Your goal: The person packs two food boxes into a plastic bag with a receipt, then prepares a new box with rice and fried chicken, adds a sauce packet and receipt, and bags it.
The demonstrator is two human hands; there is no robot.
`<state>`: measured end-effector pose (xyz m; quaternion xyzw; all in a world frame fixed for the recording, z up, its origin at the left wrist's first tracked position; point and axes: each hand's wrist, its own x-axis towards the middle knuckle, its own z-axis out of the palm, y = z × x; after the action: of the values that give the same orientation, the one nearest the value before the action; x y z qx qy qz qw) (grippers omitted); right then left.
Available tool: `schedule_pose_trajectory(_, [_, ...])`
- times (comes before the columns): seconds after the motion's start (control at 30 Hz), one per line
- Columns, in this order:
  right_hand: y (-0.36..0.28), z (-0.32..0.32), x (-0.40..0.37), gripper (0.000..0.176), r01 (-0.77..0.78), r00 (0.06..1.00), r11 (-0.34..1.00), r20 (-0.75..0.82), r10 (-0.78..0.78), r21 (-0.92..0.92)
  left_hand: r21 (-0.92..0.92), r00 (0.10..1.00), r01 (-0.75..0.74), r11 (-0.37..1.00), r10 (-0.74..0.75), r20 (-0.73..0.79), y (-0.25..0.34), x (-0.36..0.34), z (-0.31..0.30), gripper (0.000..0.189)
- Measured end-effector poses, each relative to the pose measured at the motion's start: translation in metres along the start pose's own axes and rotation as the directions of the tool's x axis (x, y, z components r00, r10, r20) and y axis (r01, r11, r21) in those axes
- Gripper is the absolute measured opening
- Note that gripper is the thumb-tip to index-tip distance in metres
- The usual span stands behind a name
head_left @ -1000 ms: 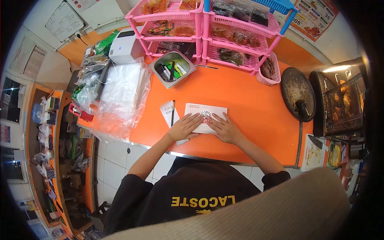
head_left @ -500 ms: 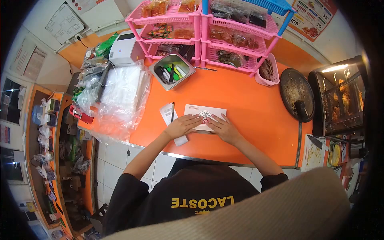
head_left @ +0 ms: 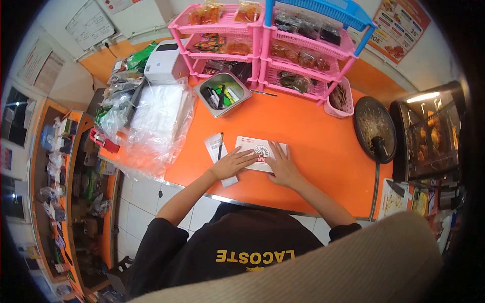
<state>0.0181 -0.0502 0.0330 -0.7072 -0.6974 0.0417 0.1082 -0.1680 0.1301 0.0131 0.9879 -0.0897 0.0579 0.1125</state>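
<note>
Two open hands, left (head_left: 231, 165) and right (head_left: 285, 171), rest on your printed box (head_left: 246, 143), gripping nothing; pressing hard could crease it.

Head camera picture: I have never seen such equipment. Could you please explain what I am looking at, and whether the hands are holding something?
There is no robot here. A person wears the camera on the head; it looks forward and down, so their dark shirt shows at the bottom.

Below the camera is an orange table. The left hand and right hand rest on a white printed box. They press or steady it rather than grip it, I think.

Beside the box, a paper slip lies with a dark pen on it. Farther back are a metal tub of pens, clear plastic bags and pink racks with packets. On the right is a round dark pan.
</note>
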Motion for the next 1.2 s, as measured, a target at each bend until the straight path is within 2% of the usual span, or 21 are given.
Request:
schedule_pose_trajectory(0.1, [-0.006,-0.009,0.02,0.068,-0.075,0.997,0.996,0.032,0.074,0.038,-0.017,0.999,-0.013,1.0,0.012,-0.045,-0.003,-0.001,0.008,0.057])
schedule_pose_trajectory(0.3, [-0.001,-0.003,0.032,0.075,-0.016,0.996,0.995,-0.082,0.024,0.102,0.033,0.984,0.002,0.999,0.003,-0.179,-0.004,0.001,0.018,0.051])
schedule_pose_trajectory(0.4, [-0.004,-0.005,0.034,0.079,-0.109,0.988,0.99,-0.097,0.117,0.085,-0.208,0.934,0.046,0.977,-0.116,-0.338,0.011,-0.008,0.002,0.047])
schedule_pose_trajectory(0.5, [-0.004,-0.004,0.037,0.081,-0.197,0.973,0.977,-0.109,0.205,0.076,-0.287,0.857,0.126,0.95,-0.25,-0.451,0.009,-0.043,-0.022,0.043])
schedule_pose_trajectory(0.57, [-0.005,-0.003,0.036,0.085,-0.231,0.969,0.973,-0.083,0.233,0.024,-0.308,0.764,0.356,0.882,-0.465,-0.447,-0.004,-0.074,-0.038,0.035])
schedule_pose_trajectory(0.63, [-0.013,-0.01,0.041,0.09,-0.278,0.96,0.96,-0.029,0.277,-0.023,-0.341,0.634,0.427,0.838,-0.546,-0.548,-0.025,-0.12,-0.056,0.027])
schedule_pose_trajectory(0.7, [-0.03,-0.029,0.046,0.097,-0.331,0.941,0.941,0.051,0.334,-0.068,-0.492,0.34,0.65,0.58,-0.8,-0.494,-0.042,-0.166,-0.073,0.016])
schedule_pose_trajectory(0.77, [-0.037,-0.03,0.05,0.103,-0.401,0.913,0.914,0.049,0.404,-0.055,-0.435,0.257,0.771,0.466,-0.852,-0.457,-0.075,-0.222,-0.075,0.012])
schedule_pose_trajectory(0.87, [-0.053,-0.03,0.057,0.104,-0.466,0.884,0.884,0.005,0.467,-0.039,-0.186,0.344,0.812,0.553,-0.711,-0.613,-0.126,-0.276,-0.07,0.012])
schedule_pose_trajectory(0.93, [-0.066,-0.023,0.064,0.101,-0.481,0.875,0.876,-0.065,0.48,-0.002,-0.055,0.504,0.845,0.532,-0.826,-0.25,-0.168,-0.288,-0.07,0.016])
schedule_pose_trajectory(0.97, [-0.073,-0.015,0.068,0.098,-0.482,0.869,0.876,-0.113,0.482,0.032,0.019,0.539,0.842,0.539,-0.841,-0.046,-0.189,-0.294,-0.07,0.017])
schedule_pose_trajectory(1.0, [-0.081,-0.008,0.075,0.096,-0.481,0.86,0.874,-0.16,0.485,0.064,0.016,0.65,0.749,0.663,-0.73,-0.212,-0.21,-0.294,-0.066,0.02])
schedule_pose_trajectory(1.03, [-0.094,-0.007,0.086,0.093,-0.447,0.872,0.889,-0.174,0.458,0.097,0.034,0.724,0.637,0.77,-0.582,-0.369,-0.231,-0.289,-0.063,0.022])
schedule_pose_trajectory(1.07, [-0.111,-0.004,0.097,0.091,-0.413,0.883,0.902,-0.187,0.431,0.128,0.072,0.756,0.512,0.856,-0.409,-0.512,-0.25,-0.283,-0.058,0.025])
schedule_pose_trajectory(1.17, [-0.175,0.001,0.138,0.082,-0.335,0.914,0.909,-0.146,0.377,0.25,-0.058,0.83,0.54,0.84,-0.542,-0.13,-0.279,-0.256,-0.098,0.034])
schedule_pose_trajectory(1.2, [-0.198,0.004,0.152,0.08,-0.311,0.925,0.904,-0.122,0.359,0.294,-0.117,0.848,0.488,0.865,-0.501,-0.175,-0.292,-0.258,-0.091,0.034])
